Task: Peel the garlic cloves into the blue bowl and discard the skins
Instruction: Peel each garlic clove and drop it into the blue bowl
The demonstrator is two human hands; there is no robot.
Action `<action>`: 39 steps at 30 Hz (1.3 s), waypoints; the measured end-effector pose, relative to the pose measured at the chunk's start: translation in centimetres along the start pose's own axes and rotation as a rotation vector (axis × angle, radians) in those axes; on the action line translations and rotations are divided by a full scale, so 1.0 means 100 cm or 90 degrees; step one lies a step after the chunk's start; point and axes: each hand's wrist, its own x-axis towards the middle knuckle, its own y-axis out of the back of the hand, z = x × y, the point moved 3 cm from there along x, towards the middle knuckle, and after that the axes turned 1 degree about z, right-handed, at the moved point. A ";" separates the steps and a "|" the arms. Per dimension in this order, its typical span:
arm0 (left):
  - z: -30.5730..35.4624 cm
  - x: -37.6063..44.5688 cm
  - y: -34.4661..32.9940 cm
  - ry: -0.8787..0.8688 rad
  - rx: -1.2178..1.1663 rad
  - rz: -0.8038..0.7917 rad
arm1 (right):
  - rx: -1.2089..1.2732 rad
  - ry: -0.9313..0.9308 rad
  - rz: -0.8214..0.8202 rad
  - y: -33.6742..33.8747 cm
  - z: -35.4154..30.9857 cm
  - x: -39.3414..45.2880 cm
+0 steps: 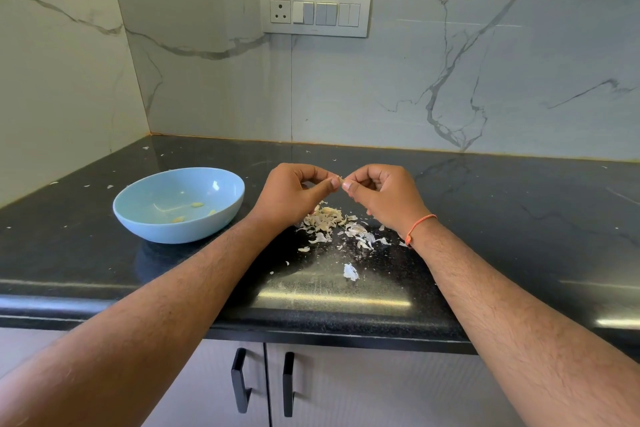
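Two white marble-veined wall panels [450, 62] meet at the back-left corner of the black speckled stone worktop [519, 211]. Round blue bowl [138, 218] sits left, few peeled cloves [196, 204] inside. Papery skin pile [332, 222] mid-worktop. Left hand [294, 191] and right hand [388, 194] both pinch one small garlic clove [340, 179] above the pile.

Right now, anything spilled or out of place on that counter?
Yes. Garlic skins lie heaped on the black counter under both hands, with flecks strewn to the back wall and past the blue bowl. Left hand and right hand pinch one small piece together. Nothing looks damaged.
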 end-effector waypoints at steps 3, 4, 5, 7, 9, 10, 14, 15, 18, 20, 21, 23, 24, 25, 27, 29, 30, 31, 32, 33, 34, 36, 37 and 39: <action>0.003 -0.002 0.000 -0.036 0.035 0.006 | -0.094 0.053 0.046 0.000 -0.003 -0.001; 0.003 -0.001 0.000 -0.036 0.024 0.006 | -0.104 0.060 0.053 0.000 -0.003 -0.002; 0.003 -0.001 0.001 -0.033 0.007 0.005 | -0.109 0.063 0.055 0.000 -0.004 -0.002; 0.002 0.001 0.001 -0.020 -0.025 -0.001 | -0.102 0.060 0.045 0.001 -0.004 -0.001; 0.003 0.000 0.002 -0.023 -0.028 0.000 | -0.082 0.055 0.037 0.001 -0.004 -0.001; 0.003 0.000 0.002 -0.028 -0.025 0.003 | -0.076 0.054 0.037 0.001 -0.005 -0.001; 0.002 -0.001 0.001 -0.034 0.014 0.006 | -0.071 0.060 0.039 0.000 -0.006 -0.001; 0.001 0.000 0.001 -0.035 0.026 0.007 | -0.063 0.055 0.042 0.000 -0.006 -0.001; -0.001 0.001 0.002 -0.030 0.045 0.016 | -0.007 0.034 0.047 0.001 -0.005 0.000; 0.000 0.001 0.002 -0.033 0.064 0.023 | 0.050 0.012 0.030 0.001 -0.003 0.001; 0.001 0.001 0.002 -0.035 0.070 0.028 | 0.077 0.001 0.013 0.000 -0.003 0.001; 0.002 0.000 0.002 -0.033 0.068 0.035 | 0.114 -0.012 -0.031 -0.002 -0.002 0.001; 0.003 0.000 0.002 -0.033 0.068 0.038 | 0.123 -0.013 -0.047 -0.003 -0.002 0.001; 0.002 0.000 0.003 -0.034 0.071 0.040 | 0.127 -0.012 -0.054 -0.004 -0.002 0.001; 0.001 0.001 0.003 -0.043 0.086 0.037 | 0.127 -0.012 -0.048 -0.004 -0.001 0.002; 0.001 0.001 0.002 -0.053 0.104 0.028 | 0.117 -0.009 -0.038 -0.004 0.000 0.002; 0.002 0.001 0.002 -0.056 0.112 0.023 | 0.112 -0.006 -0.035 -0.003 0.001 0.002; 0.003 0.000 0.002 -0.059 0.119 0.020 | 0.108 -0.003 -0.032 -0.003 0.001 0.002; 0.004 0.000 0.001 -0.062 0.124 0.016 | 0.106 0.000 -0.028 -0.003 0.001 0.002; 0.005 -0.001 0.001 -0.065 0.127 0.012 | 0.104 0.004 -0.024 -0.003 0.000 0.002; 0.006 -0.002 0.001 -0.070 0.129 0.008 | 0.099 0.006 -0.019 -0.002 0.000 0.002; 0.008 -0.003 0.000 -0.079 0.137 0.002 | 0.081 0.014 -0.014 -0.002 0.000 0.002; 0.008 -0.003 0.000 -0.080 0.137 -0.001 | 0.074 0.018 -0.013 -0.002 -0.001 0.001; 0.008 -0.003 0.000 -0.071 0.117 -0.010 | 0.071 0.015 -0.012 -0.003 -0.001 0.001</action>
